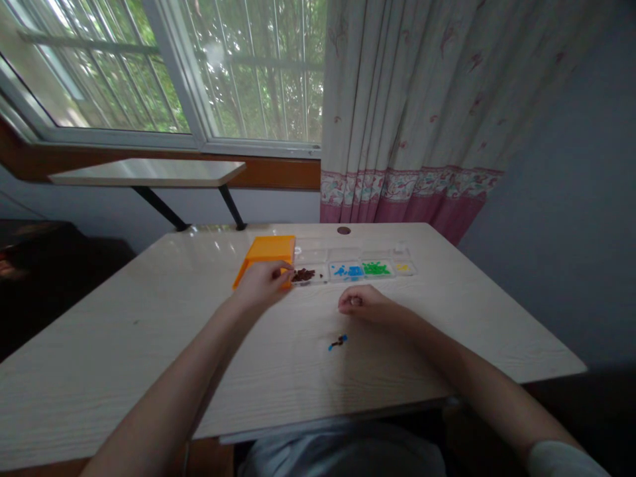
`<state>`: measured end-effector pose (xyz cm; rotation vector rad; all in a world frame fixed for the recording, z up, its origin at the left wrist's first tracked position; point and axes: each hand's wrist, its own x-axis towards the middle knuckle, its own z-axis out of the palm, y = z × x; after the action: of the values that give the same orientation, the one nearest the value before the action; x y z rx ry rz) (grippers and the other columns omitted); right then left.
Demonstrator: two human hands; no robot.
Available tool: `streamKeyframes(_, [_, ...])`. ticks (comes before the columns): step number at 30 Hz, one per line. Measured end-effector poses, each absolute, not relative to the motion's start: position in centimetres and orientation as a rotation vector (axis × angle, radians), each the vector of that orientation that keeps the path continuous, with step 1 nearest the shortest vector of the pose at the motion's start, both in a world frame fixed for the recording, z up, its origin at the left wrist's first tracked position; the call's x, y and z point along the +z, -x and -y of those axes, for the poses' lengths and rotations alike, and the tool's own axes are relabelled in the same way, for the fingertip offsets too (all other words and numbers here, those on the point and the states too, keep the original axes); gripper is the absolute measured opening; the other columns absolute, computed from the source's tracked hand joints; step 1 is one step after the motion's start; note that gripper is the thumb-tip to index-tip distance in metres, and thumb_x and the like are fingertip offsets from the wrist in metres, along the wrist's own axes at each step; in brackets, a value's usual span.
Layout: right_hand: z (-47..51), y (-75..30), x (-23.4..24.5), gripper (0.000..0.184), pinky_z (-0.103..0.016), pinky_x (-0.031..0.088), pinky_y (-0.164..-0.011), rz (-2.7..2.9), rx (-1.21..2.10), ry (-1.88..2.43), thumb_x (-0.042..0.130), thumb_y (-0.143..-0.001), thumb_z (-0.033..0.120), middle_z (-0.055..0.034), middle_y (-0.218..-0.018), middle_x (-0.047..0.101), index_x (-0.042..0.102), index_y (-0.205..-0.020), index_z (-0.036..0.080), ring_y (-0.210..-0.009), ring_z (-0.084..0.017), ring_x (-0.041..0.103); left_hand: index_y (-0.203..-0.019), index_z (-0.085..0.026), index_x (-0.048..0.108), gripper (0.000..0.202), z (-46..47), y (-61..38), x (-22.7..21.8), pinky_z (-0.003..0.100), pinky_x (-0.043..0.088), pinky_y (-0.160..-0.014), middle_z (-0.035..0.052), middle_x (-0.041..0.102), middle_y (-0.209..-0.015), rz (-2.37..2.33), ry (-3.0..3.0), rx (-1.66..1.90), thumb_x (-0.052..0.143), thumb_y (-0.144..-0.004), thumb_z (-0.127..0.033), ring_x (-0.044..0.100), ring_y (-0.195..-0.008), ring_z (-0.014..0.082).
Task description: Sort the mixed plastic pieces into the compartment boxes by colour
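My left hand [263, 281] reaches over the orange case [271, 248], its fingertips drawn together beside the small brown pieces [303, 275] in a clear box. Anything between those fingertips is too small to make out. Lower and to the right, my right hand [368, 305] is held just above the table with curled fingers; what they hold, if anything, is hidden. Below it, a short crooked chain of blue and dark pieces [338, 342] lies on the table. Blue pieces [349, 271], green pieces [376, 268] and a few yellow pieces [403, 267] lie in neighbouring clear compartments.
The clear boxes' lids [342, 254] stand open behind them. A pale wooden table [163, 311] spans the view, with a round dark grommet [344, 230] at the back. A raised shelf [149, 172] on black legs stands at the back left. A curtain [397, 119] hangs behind.
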<state>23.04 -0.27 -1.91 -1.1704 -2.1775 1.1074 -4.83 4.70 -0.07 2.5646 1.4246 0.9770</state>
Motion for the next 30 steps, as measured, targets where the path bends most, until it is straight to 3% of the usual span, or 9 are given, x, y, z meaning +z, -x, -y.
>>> streamKeyframes(2, [0.1,-22.6,-2.5,0.030,-0.018,0.025,-0.044,2.042,1.165,1.162,0.055,-0.074,0.042,0.0039,-0.055,0.045,0.061,-0.079,0.013,-0.048,-0.006,0.035,-0.082,-0.018,0.066,0.019,-2.8,2.0,-0.1,0.016,0.029,-0.043,-0.0015,0.058,-0.056,-1.272,-2.529,0.858,0.051,-0.078,-0.028,0.048,-0.046,0.0078])
streamKeyframes(5, [-0.3,-22.2,-3.0,0.034,-0.019,0.030,-0.048,1.887,1.222,1.102,0.057,-0.071,0.047,0.0021,-0.059,0.049,0.060,-0.077,0.013,-0.052,-0.007,0.040,-0.081,-0.019,0.067,0.019,-0.3,-1.3,-0.2,0.016,0.029,-0.045,-0.0027,0.054,-0.050,-1.141,-2.547,0.795,0.053,-0.077,-0.032,0.046,-0.046,0.0078])
streamKeyframes(12, [-0.6,-21.7,-3.0,0.036,-0.025,0.040,-0.065,1.708,1.300,1.021,0.061,-0.065,0.049,-0.0017,-0.068,0.058,0.060,-0.070,0.014,-0.066,-0.012,0.051,-0.076,-0.019,0.066,0.018,1.1,-3.1,-0.9,0.017,0.026,-0.045,-0.0028,0.052,-0.051,-1.197,-2.536,0.902,0.053,-0.077,-0.031,0.042,-0.045,0.0073])
streamKeyframes(21, [-0.6,-21.7,-3.5,0.037,-0.022,0.037,-0.056,1.648,1.357,1.027,0.062,-0.063,0.049,-0.0002,-0.063,0.057,0.062,-0.072,0.013,-0.058,-0.009,0.048,-0.078,-0.018,0.066,0.021,1.0,-3.0,-0.9,0.017,0.028,-0.045,-0.0015,0.054,-0.052,-1.152,-2.514,0.980,0.051,-0.079,-0.032,0.043,-0.045,0.0071])
streamKeyframes(27, [-0.5,-21.5,-3.1,0.039,-0.024,0.041,-0.063,1.702,1.305,1.042,0.061,-0.064,0.052,-0.0027,-0.070,0.060,0.062,-0.072,0.014,-0.066,-0.012,0.052,-0.076,-0.017,0.065,0.020,1.1,-3.0,-0.8,0.016,0.030,-0.047,-0.0011,0.055,-0.054,-1.131,-2.538,0.925,0.050,-0.080,-0.029,0.045,-0.047,0.0071])
streamKeyframes(30, [-0.2,-21.8,-2.5,0.037,-0.022,0.039,-0.058,1.784,1.255,1.060,0.060,-0.067,0.049,-0.0020,-0.070,0.059,0.062,-0.077,0.014,-0.064,-0.011,0.051,-0.075,-0.016,0.065,0.021,0.9,-2.7,-0.5,0.016,0.029,-0.046,-0.0018,0.052,-0.053,-1.132,-2.504,0.955,0.050,-0.079,-0.031,0.044,-0.047,0.0072])
